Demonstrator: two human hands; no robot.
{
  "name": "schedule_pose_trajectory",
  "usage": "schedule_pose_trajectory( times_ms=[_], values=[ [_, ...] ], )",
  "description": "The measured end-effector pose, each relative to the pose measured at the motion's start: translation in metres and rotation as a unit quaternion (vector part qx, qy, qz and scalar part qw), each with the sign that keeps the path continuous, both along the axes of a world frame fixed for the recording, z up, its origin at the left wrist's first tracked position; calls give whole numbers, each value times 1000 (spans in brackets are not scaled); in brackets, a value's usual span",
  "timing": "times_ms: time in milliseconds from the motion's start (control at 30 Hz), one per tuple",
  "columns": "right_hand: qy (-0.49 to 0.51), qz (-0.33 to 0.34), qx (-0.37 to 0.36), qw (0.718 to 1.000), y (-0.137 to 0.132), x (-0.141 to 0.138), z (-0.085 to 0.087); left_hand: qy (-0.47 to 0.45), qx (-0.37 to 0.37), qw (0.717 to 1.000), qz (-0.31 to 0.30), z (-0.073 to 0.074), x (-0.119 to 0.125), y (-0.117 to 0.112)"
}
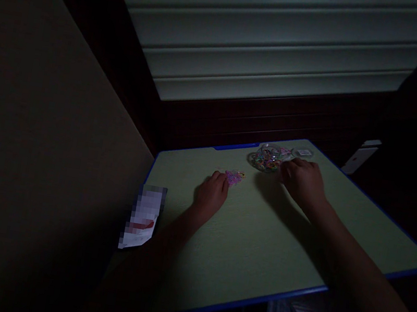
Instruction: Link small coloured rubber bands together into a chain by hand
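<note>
Right forearm (365, 286) nearest, leading to right hand (303, 183), fingers loosely curled, nothing visibly held, just beside glass bowl (267, 157) of multicoloured rubber bands. Left hand (210, 194), fingertips (224, 178) touching pink-purple band cluster (234, 178); pinch unclear in dim light. Both over green tabletop (356, 221), blue-edged. Small round dish (303, 152) beyond bowl. Blurred white packet (143, 217) past left edge.

The glass bowl (269, 158) looks glossy, the rubber bands (234, 178) soft and smooth, the table (269, 245) matt laminate, the packet (142, 218) paper.
</note>
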State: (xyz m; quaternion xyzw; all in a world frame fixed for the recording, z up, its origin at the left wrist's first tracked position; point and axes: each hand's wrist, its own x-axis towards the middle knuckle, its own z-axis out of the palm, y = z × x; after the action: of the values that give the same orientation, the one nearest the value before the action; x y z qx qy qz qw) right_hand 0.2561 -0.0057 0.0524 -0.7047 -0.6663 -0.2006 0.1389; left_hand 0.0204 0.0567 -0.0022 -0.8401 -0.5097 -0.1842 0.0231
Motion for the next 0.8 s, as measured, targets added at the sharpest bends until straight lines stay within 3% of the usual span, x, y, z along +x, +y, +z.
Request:
schedule_pose_trajectory(
  times_ms=[333, 800],
  values=[
    [22, 82, -37, 996, 5, -18, -13, 19, -15, 1000, 1, 3, 1, -1],
    [41, 97, -32, 994, 6, -18, -14, 10, -3, 1000, -12, -1, -2, 2]
  ],
)
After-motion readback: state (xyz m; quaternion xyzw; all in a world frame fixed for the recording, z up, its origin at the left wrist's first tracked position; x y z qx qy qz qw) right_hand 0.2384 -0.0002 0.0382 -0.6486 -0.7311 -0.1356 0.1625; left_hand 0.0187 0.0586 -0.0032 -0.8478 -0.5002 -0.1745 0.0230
